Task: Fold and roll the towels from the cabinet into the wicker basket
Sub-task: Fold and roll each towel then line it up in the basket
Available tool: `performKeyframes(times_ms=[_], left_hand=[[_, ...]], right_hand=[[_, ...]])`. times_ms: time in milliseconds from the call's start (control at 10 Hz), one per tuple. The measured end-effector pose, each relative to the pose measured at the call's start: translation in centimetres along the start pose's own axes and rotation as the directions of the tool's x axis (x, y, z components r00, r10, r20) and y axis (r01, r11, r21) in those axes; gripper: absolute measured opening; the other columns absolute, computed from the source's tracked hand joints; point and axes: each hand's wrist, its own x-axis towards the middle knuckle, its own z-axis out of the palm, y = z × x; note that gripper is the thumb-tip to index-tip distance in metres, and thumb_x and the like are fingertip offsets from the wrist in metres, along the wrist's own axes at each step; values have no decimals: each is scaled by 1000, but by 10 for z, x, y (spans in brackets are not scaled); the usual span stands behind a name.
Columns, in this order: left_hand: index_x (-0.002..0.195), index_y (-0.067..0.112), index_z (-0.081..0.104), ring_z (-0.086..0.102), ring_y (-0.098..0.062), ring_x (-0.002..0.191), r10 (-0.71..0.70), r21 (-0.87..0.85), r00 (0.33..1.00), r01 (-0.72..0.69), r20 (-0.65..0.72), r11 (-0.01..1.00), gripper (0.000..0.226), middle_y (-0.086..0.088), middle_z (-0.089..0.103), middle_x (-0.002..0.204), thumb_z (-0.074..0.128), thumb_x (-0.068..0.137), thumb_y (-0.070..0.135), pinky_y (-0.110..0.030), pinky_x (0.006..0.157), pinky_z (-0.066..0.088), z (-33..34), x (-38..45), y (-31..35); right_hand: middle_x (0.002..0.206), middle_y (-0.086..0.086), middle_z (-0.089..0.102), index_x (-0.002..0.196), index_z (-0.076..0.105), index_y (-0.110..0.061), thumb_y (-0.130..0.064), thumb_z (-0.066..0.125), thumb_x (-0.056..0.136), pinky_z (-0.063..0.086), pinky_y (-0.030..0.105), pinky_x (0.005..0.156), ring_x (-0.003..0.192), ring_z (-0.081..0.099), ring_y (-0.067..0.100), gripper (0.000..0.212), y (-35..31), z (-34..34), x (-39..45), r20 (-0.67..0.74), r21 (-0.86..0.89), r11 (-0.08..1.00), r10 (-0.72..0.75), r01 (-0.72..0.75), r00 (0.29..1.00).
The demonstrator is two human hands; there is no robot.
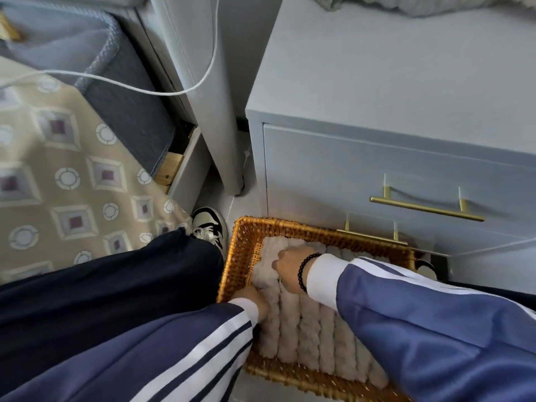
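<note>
Under both hands, inside the woven golden wicker basket (249,250): one beige ribbed plush towel (307,329), ribs and long axis running away from the body toward the grey-blue cabinet with brass bar handles (406,158). Right hand (290,269) knuckles-up on the towel's far end, fingers curled into the pile, seemingly gripping. Left hand (255,300) at the near-left edge, fingers buried, grip impossible to tell. Second grey towel (420,4) well beyond, atop the cabinet. Two hands, two towels, one basket.
</note>
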Motion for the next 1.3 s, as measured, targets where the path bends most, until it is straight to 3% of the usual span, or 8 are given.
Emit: performKeyframes(times_ms=[100, 300, 400, 700, 900, 1000, 1100, 1300], left_hand=[[134, 8, 48, 49, -26, 125, 102, -18, 992, -104, -76, 994, 37, -9, 50, 137, 34, 103, 23, -27, 99, 38, -14, -32, 11], [127, 14, 55, 55, -25, 116, 222, -36, 948, -237, -227, 971, 39, -8, 56, 129, 50, 92, 30, -26, 93, 46, -49, -74, 38], [125, 19, 56, 56, -23, 113, 313, 8, 906, -325, -284, 946, 38, -5, 57, 127, 51, 89, 32, -25, 91, 47, -72, -104, 51], [114, 26, 60, 61, -14, 99, 558, 157, 727, -545, -400, 823, 30, 6, 66, 102, 52, 86, 30, -21, 85, 47, -129, -184, 87], [98, 28, 66, 60, -4, 76, 647, 76, 520, -744, -558, 664, 16, 15, 64, 79, 57, 88, 22, -17, 71, 47, -171, -226, 133], [82, 23, 69, 67, -2, 67, 646, 41, 518, -762, -560, 646, 14, 10, 71, 69, 56, 88, 20, -23, 74, 55, -193, -239, 151], [88, 23, 65, 69, -4, 62, 647, -26, 521, -789, -557, 613, 12, 8, 72, 68, 55, 89, 17, -28, 74, 57, -212, -247, 166], [88, 25, 66, 68, 0, 66, 603, 3, 437, -808, -668, 589, 12, 10, 72, 73, 59, 88, 15, -18, 70, 53, -253, -236, 186]], right_hand=[[125, 10, 57, 127, 54, -15, -25, 49, 94, 49, 37, 79, 106, 57, 31, 35, 6, -16, -35, 27, -6, 1000, 8, -8, 1000], [125, 7, 58, 126, 53, -15, -19, 48, 94, 47, 37, 83, 108, 57, 28, 32, 25, -54, -115, -86, -39, 999, -6, 3, 996], [112, 10, 60, 120, 54, -13, -19, 47, 91, 52, 38, 79, 96, 60, 29, 30, 41, -68, -154, -143, 83, 996, 39, -27, 989], [131, 5, 51, 139, 40, -20, -28, 41, 97, 45, 35, 96, 116, 51, 24, 44, 83, -77, -261, -193, 549, 829, 249, -107, 949], [118, -7, 59, 136, 44, -26, -24, 41, 96, 48, 32, 94, 105, 57, 11, 40, 115, -73, -288, -380, 762, 646, 498, -41, 779], [96, -13, 64, 128, 50, -27, -23, 43, 95, 51, 27, 82, 83, 60, 5, 34, 136, -69, -294, -408, 822, 568, 636, -40, 655], [83, -10, 67, 120, 56, -28, -25, 43, 95, 53, 28, 77, 72, 60, 4, 29, 155, -69, -291, -402, 859, 508, 743, -60, 536], [88, -13, 64, 113, 61, -24, -26, 46, 93, 53, 32, 80, 83, 61, 9, 25, 185, -82, -273, -392, 896, 442, 831, -40, 395]])
